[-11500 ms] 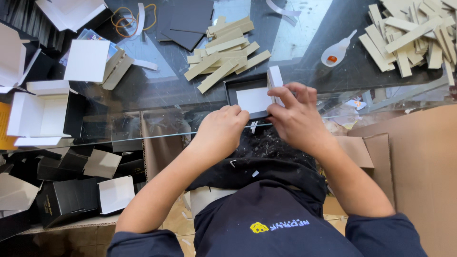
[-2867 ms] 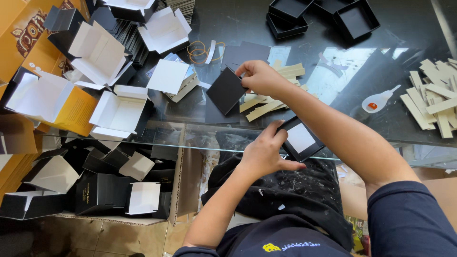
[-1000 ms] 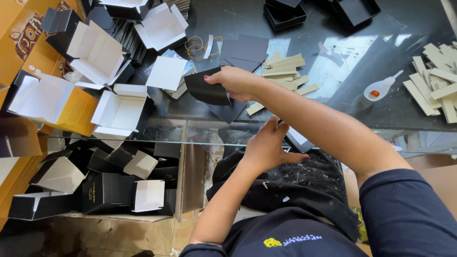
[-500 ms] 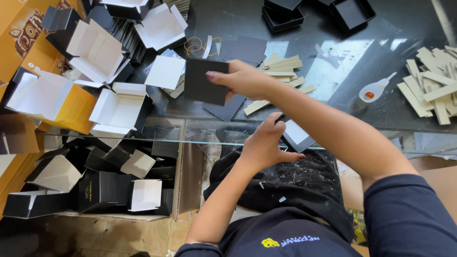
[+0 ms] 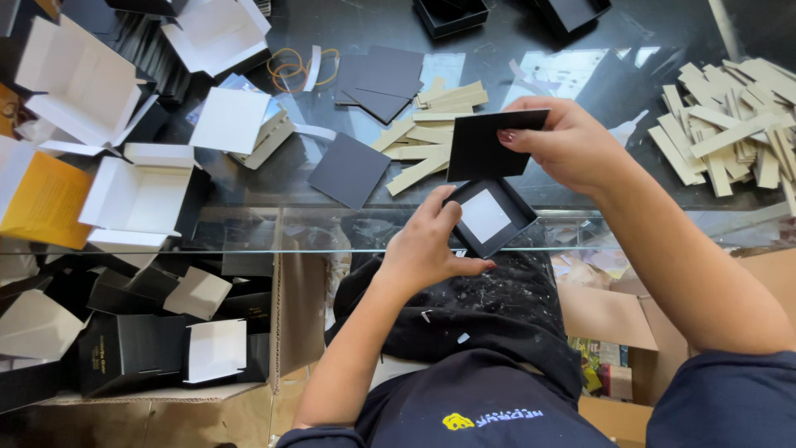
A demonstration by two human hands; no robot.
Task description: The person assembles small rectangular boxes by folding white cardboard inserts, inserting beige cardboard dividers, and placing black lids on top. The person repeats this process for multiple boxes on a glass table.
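- Black card square (image 5: pixel 491 146) is pinched between thumb and fingers of the right hand (image 5: pixel 565 146), held tilted in the air just above the small black tray (image 5: pixel 491 217).
- Right forearm comes in from the lower right, its dark blue sleeve at the frame's edge, the wrist bent back toward the body.
- Left hand (image 5: pixel 427 249) grips the near left corner of the small black tray, thumb along its edge and fingers curled beneath; the forearm rises from below.
- The tray, black-walled with a white floor, sits at the near edge of the glass worktop (image 5: pixel 274 178), turned corner-on to the person.
- Tan cardboard strips (image 5: pixel 424 137) lie in a loose pile just behind the card square, and a larger heap of strips (image 5: pixel 734 124) sits far right.
- Loose dark card sheets (image 5: pixel 350 170) lie left of the tray, with more (image 5: pixel 383 79) farther back beside rubber bands (image 5: pixel 290 66).
- Flat white-lined box blanks (image 5: pixel 137 195) crowd the left side; two finished black trays (image 5: pixel 452 12) stand at the far edge.
- Below the glass, a carton of black boxes (image 5: pixel 133 348) shows.
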